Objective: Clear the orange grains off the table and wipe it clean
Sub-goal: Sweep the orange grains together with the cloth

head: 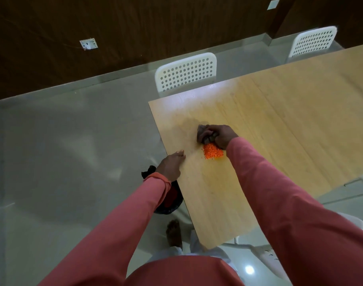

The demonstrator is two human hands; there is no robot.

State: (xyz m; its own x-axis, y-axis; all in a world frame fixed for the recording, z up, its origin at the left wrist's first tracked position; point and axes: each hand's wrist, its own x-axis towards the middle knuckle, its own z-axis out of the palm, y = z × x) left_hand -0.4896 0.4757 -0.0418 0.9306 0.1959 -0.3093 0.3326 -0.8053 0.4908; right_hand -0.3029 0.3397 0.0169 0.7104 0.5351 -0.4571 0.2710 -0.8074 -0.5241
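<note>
Pink sleeves reach forward from the bottom of the view, and below the left one a black bag (168, 200) with something red inside sits on the floor against the table's edge. Just above it the left hand (171, 165) rests at that edge of the pale wooden table (279, 129), fingers fairly straight and holding nothing, fingertips on the rim. Further in lie the orange grains (213, 153), gathered in one small heap on the tabletop, to the right of the left hand and near it. Touching the heap's far side is a bunched grey cloth (205, 134), which the right hand (219, 135) grips with curled fingers. So the heap lies between cloth and table edge, and a sweep toward the near-left would likely carry it to the waiting left hand and bag. Beyond stand white perforated chairs (186, 74).
</note>
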